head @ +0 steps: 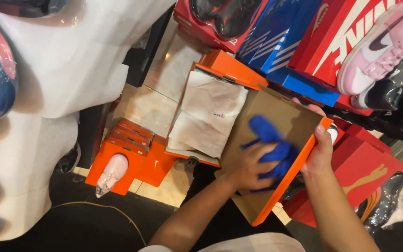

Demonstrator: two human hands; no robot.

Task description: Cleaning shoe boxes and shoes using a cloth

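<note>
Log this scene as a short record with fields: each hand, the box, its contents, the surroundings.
left hand: presses a crumpled blue cloth onto the brown inside of the lid
right hand: grips the orange edge of the open lid
box: orange cardboard shoe box, hinged lid open
contents: white tissue paper
surroundings: stacked orange boxes below, pink-and-white sneaker on a red box

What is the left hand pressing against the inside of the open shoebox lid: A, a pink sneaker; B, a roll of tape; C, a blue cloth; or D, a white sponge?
C: the left hand presses a crumpled blue cloth onto the brown inner face of the orange shoebox lid, while the right hand grips the lid's edge.
</note>
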